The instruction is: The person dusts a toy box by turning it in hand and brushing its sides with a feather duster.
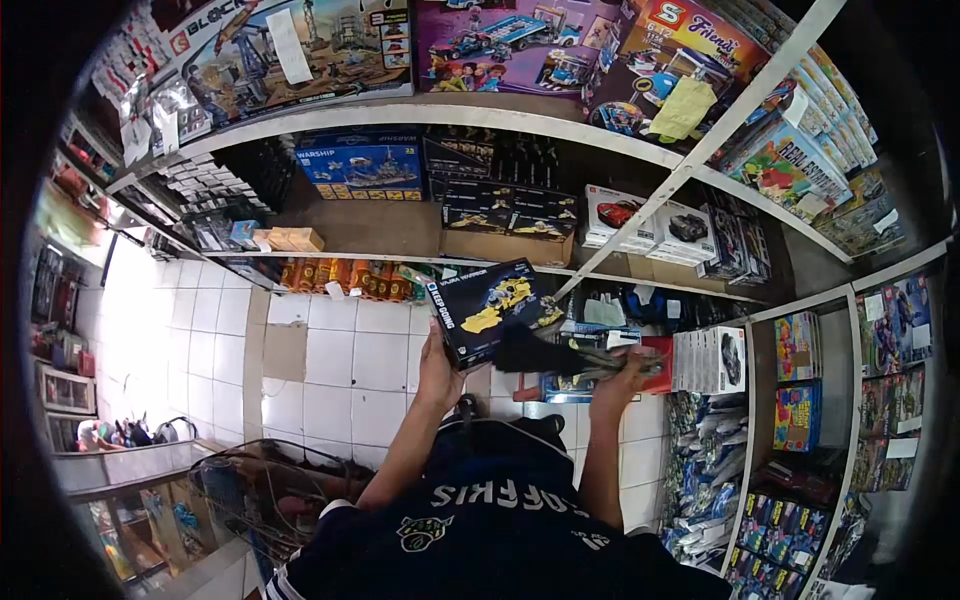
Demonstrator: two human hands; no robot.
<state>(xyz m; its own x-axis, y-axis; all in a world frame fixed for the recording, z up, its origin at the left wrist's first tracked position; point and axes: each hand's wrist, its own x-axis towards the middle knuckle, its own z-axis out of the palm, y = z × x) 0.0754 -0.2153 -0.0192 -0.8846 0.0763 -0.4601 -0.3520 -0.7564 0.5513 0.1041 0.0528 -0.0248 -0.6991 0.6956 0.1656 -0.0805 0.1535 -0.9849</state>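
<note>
My left hand [437,367] is closed around the lower left edge of a black toy box [480,300] with a yellow vehicle and the words "Vajra Warrior" and "Keep Going" on it. The box is tilted, its printed front facing up. In my right hand [622,380] is a dark duster [545,352], blurred, its greyish handle end in my fingers. Its dark end reaches across the lower right part of the box; whether it touches the surface I cannot tell.
Ahead, a shelf holds a Warship box [360,170], several similar black boxes [505,212] and white car boxes [618,215]. More white car boxes [715,360] lie beyond my right hand. A glass counter [160,520] stands at lower left, beside white floor tiles [325,355].
</note>
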